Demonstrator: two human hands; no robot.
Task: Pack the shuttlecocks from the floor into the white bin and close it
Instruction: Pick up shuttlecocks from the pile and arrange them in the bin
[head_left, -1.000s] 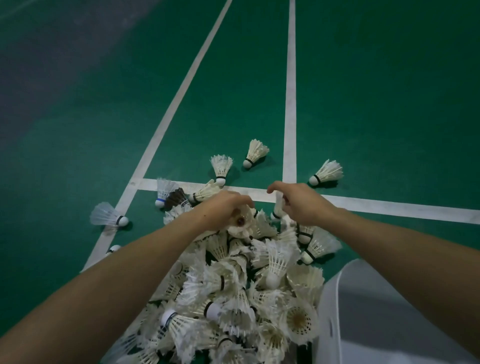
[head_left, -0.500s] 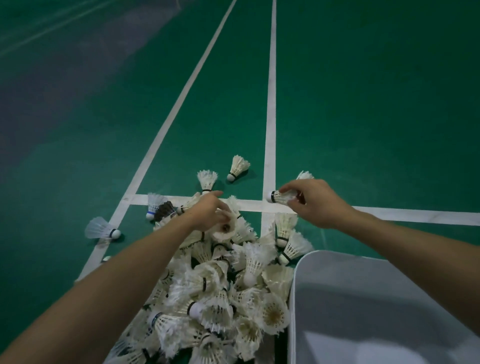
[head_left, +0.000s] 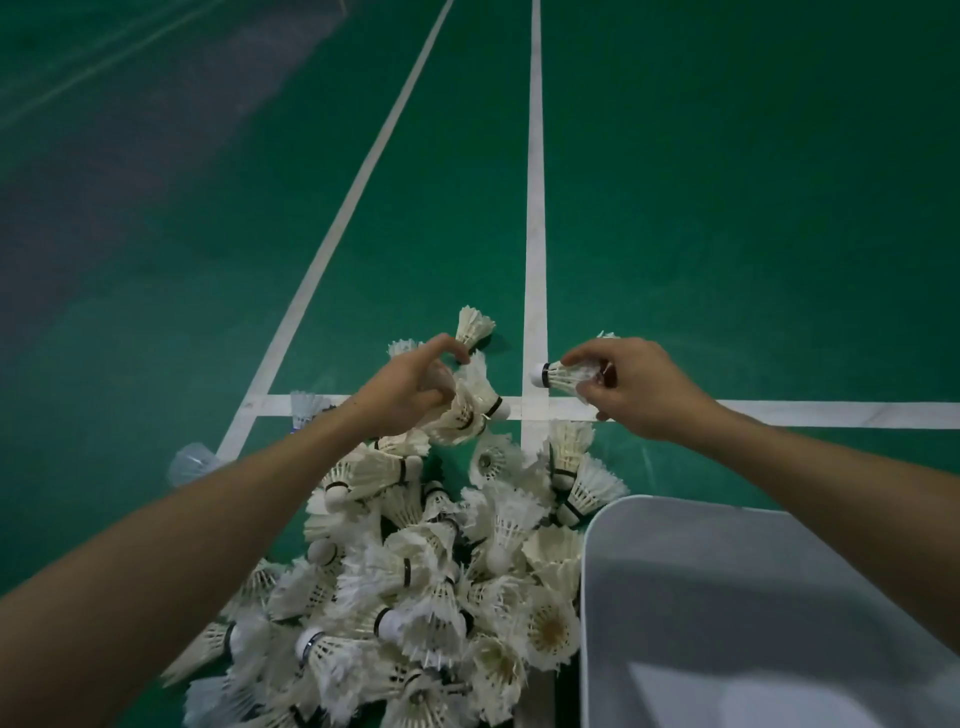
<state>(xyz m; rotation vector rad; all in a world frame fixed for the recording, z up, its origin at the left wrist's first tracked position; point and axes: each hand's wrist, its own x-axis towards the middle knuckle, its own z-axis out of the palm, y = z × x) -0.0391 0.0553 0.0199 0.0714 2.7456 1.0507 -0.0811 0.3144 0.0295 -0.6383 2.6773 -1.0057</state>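
Shuttlecocks (head_left: 469, 414) now lifted in left grip (head_left: 402, 389), right grip (head_left: 644, 389) still holding one

no readable text, labels or numbers anywhere.

The heap of shuttlecocks (head_left: 415, 571) presses against the left wall of the white bin (head_left: 675, 561), leaving hardly any room to reach down between them. The bin's mouth lies open from above; only the forearm (head_left: 831, 483) of the right hand (head_left: 639, 389), pinching a single shuttlecock (head_left: 561, 374), crosses its far right corner. Just past the left hand (head_left: 410, 389), full of a bunch of shuttlecocks (head_left: 467, 410), a stray shuttlecock (head_left: 474, 326) lies on open green floor (head_left: 727, 208).
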